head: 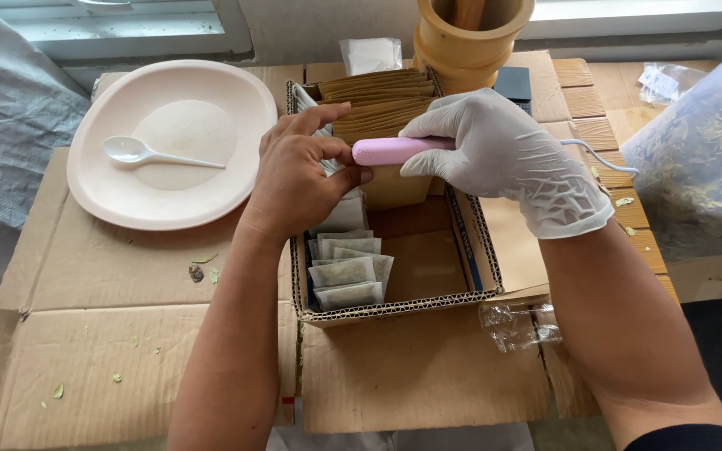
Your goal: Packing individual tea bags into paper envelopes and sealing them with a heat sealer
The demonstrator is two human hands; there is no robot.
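My right hand [503, 150], in a white glove, grips a pink handheld sealer [390, 150] clamped across the top of a brown paper pouch [394, 185]. A thin white cord [599, 156] runs from the sealer to the right. My bare left hand [302, 171] steadies the pouch's left side, thumb touching the sealer's tip. Both hands hover over an open cardboard box [394, 307]. Inside it lie several filled white tea bags [346, 271] at the front left and a row of brown pouches [378, 100] standing at the back.
A pale plate [110, 179] with a white plastic spoon [135, 152] sits at the left on flattened cardboard [127, 334]. A tan mortar [465, 42] stands behind the box. At the right is a clear bag of dried leaves [704, 159]. Crumpled plastic wrap [520, 324] lies near the box.
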